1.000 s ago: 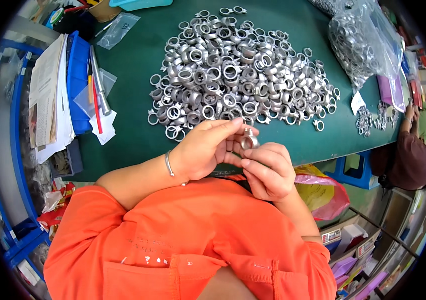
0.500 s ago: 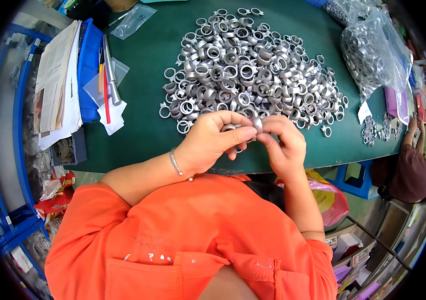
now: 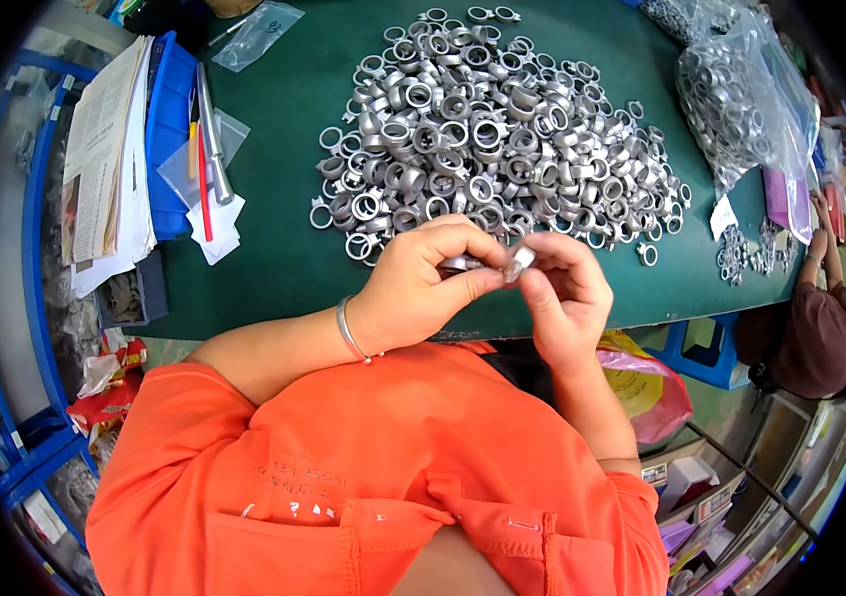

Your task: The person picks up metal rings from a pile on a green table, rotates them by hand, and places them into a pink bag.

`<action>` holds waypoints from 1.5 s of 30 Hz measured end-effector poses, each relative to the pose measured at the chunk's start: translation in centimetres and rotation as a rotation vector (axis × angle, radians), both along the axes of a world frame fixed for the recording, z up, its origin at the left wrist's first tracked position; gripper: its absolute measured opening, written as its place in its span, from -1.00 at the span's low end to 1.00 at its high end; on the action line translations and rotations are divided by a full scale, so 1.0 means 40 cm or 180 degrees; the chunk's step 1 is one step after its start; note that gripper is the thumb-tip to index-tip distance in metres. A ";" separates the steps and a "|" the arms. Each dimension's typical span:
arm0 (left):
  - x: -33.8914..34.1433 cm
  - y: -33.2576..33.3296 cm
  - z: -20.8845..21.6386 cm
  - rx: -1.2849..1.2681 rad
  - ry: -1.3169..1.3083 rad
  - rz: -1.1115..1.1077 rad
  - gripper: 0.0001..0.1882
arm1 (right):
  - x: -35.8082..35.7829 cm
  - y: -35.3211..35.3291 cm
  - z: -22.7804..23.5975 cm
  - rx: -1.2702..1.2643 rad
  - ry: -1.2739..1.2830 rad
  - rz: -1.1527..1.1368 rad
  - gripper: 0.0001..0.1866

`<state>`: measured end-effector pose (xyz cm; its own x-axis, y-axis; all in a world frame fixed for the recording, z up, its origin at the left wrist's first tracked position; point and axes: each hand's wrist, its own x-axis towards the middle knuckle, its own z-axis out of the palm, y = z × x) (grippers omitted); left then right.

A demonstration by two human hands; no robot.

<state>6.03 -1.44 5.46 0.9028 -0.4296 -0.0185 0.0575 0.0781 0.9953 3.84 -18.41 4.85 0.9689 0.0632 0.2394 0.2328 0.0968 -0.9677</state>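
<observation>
A silver metal ring (image 3: 519,262) is pinched between my two hands at the near side of the green table. My right hand (image 3: 572,298) is closed on it with thumb and forefinger. The fingertips of my left hand (image 3: 423,273) touch or nearly touch its left side. Curled inside that left hand is another metal ring (image 3: 459,264), partly hidden by the fingers. Just beyond my hands spreads a large heap of similar metal rings (image 3: 488,134), many with a small lug on the rim.
At the left, a blue tray (image 3: 173,139) stands beside papers (image 3: 105,159), with a tapered metal rod (image 3: 214,139) and a red pen (image 3: 205,189) alongside. Clear bags of rings (image 3: 731,99) sit at the far right. A co-worker's arm (image 3: 825,248) shows at the right edge.
The ring between my hands has turned and now shows a different side. My right hand has shifted slightly right, its fingers less tightly curled around the ring.
</observation>
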 end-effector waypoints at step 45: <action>0.005 0.042 0.006 -0.1473 0.2615 -0.0183 -0.70 | 0.040 0.020 0.030 -0.1410 -0.1639 0.0486 -0.76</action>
<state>6.25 0.24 5.71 0.6600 -0.5970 -0.4560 0.7432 0.4304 0.5123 5.46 -17.61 6.03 0.7114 0.3876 0.5863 0.6880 -0.2134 -0.6936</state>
